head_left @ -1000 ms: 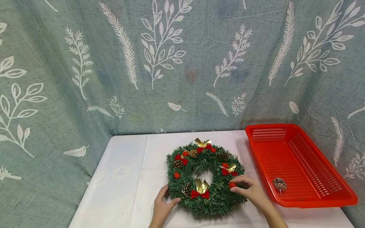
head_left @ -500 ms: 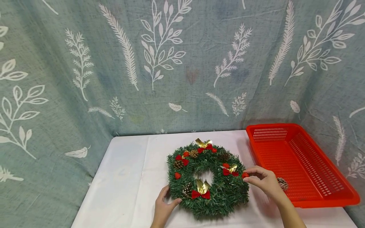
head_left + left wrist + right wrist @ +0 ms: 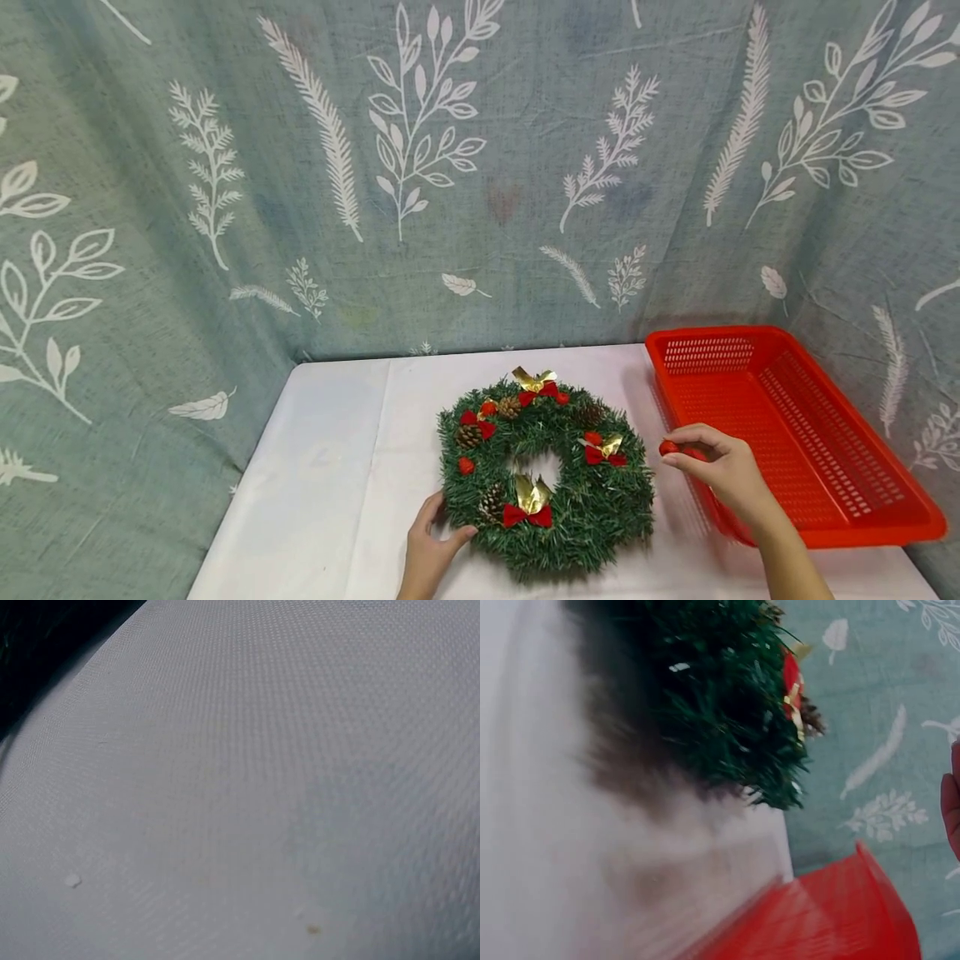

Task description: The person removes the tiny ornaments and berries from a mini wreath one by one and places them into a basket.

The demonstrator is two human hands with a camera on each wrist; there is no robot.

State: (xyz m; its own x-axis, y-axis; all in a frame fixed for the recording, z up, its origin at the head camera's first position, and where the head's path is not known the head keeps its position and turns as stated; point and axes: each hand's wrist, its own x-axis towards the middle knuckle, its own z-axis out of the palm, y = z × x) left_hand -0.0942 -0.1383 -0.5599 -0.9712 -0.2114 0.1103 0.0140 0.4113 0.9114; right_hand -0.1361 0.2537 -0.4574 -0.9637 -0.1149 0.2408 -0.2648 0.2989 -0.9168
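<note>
A green Christmas wreath (image 3: 600, 517) with red bows, gold ribbon, pine cones and small red balls lies on the white table. At its lower left edge my left hand (image 3: 431, 546) holds the rim, thumb on the near side. My right hand (image 3: 727, 475) pinches a small red ball (image 3: 668, 447) between thumb and fingertips, between the wreath and the red basket's near left side. In the right wrist view only part of the hand (image 3: 951, 802) shows at the right edge, and the ball is out of sight. The left wrist view shows mainly white cloth.
A red plastic basket (image 3: 780, 433) with slotted walls stands at the table's right side. The pine cone seen in it earlier is hidden behind my right hand. White cloth (image 3: 330, 467) covers the table, and a patterned green-grey curtain (image 3: 495, 275) hangs behind.
My right hand has carried the red ball from the wreath's right side rightward and slightly up, off the wreath and over the basket's edge. The left hand has stayed on the rim.
</note>
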